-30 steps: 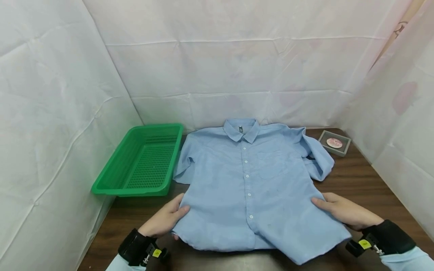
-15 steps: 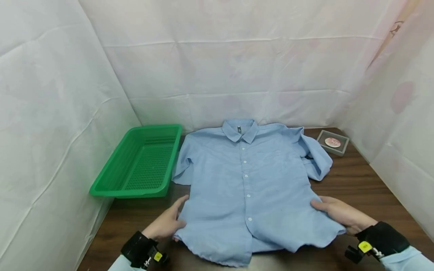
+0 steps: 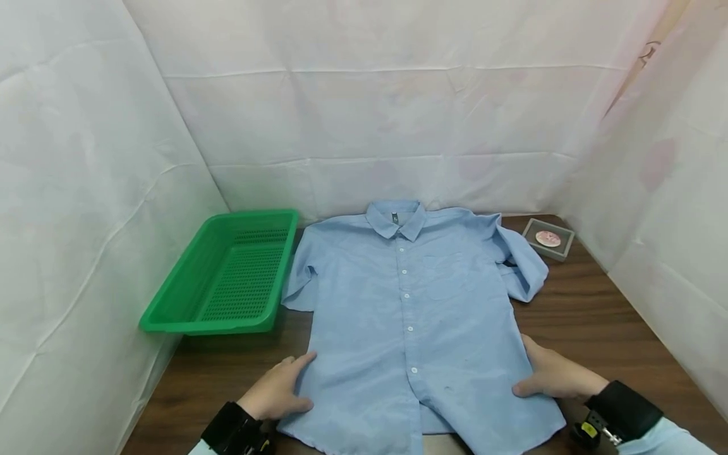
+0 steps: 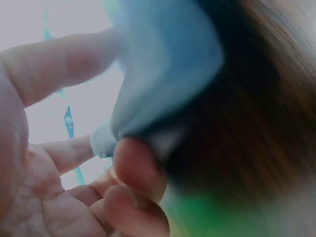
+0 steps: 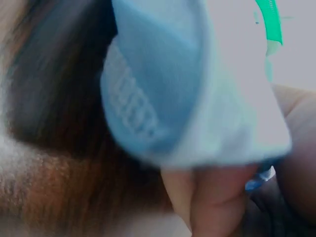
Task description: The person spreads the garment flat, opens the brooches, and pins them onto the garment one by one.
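Shirt (image 3: 364, 328): light blue, laid front upward on the wooden counter (image 3: 586, 322), from the centre to the bottom edge of the head view.
Long axis: set nearly upright in the frame, the lower end slanted slightly right; collar (image 3: 380, 224) pointed toward the top, hem (image 3: 534, 436) toward the bottom.
Sleeves: one angled lower left, beside the green basket (image 3: 244, 284); the other, creased, angled lower right, near the grey box (image 3: 552, 254).
Left hand (image 3: 279, 388): lower left of centre; shirt's edge pinched between digits.
Right hand (image 3: 560, 374): lower right; opposite edge pinched, thumb on top.
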The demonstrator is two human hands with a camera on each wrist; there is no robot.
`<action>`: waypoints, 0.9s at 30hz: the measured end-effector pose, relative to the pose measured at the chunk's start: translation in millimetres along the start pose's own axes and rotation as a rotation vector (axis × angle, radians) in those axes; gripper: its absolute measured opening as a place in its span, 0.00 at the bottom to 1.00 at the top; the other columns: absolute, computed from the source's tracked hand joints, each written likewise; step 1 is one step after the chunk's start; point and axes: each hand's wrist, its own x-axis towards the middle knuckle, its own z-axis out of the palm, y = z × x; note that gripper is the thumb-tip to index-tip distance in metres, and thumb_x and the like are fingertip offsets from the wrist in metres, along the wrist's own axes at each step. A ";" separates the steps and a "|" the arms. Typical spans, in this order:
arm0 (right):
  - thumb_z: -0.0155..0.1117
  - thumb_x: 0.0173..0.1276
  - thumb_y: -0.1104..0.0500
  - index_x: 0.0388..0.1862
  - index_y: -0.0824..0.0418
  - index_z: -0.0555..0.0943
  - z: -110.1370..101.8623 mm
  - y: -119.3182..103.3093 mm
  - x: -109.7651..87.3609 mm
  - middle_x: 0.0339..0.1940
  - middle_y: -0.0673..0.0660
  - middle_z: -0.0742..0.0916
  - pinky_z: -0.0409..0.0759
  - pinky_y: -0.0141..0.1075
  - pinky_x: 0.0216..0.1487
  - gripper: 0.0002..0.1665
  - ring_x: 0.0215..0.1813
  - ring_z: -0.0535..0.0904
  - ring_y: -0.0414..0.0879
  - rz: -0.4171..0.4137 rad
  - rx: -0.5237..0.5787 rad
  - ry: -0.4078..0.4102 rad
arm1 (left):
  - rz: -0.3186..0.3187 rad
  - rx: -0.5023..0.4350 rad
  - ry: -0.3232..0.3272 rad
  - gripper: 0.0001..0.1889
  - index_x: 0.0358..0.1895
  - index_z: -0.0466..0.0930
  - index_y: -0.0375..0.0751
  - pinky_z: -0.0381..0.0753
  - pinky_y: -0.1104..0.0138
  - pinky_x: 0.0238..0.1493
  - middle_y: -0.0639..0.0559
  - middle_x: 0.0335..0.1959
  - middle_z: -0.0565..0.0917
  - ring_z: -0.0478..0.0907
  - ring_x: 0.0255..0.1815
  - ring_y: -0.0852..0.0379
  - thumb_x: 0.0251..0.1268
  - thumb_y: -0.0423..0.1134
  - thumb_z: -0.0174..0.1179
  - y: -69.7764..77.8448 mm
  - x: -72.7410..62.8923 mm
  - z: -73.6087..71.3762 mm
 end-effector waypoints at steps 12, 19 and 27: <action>0.64 0.66 0.43 0.71 0.79 0.50 -22.6 2.1 7.9 0.51 0.75 0.78 0.80 0.53 0.42 0.55 0.48 0.79 0.65 0.100 -0.091 0.089 | 0.090 0.191 0.227 0.39 0.64 0.72 0.37 0.76 0.58 0.39 0.45 0.47 0.70 0.72 0.41 0.54 0.53 0.56 0.70 29.9 15.3 0.0; 0.53 0.71 0.37 0.63 0.81 0.58 -68.9 24.8 23.4 0.39 0.65 0.81 0.82 0.42 0.34 0.49 0.34 0.81 0.47 0.270 0.032 0.279 | 0.262 0.179 0.381 0.35 0.66 0.69 0.40 0.75 0.54 0.55 0.42 0.59 0.73 0.73 0.57 0.47 0.59 0.51 0.67 92.8 66.9 -11.0; 0.55 0.72 0.42 0.49 0.78 0.69 -72.9 24.2 54.7 0.31 0.59 0.82 0.83 0.38 0.32 0.35 0.27 0.84 0.45 0.293 0.240 0.365 | 0.219 0.323 0.291 0.46 0.73 0.61 0.46 0.67 0.49 0.63 0.40 0.69 0.64 0.61 0.69 0.42 0.55 0.68 0.60 124.2 165.2 10.7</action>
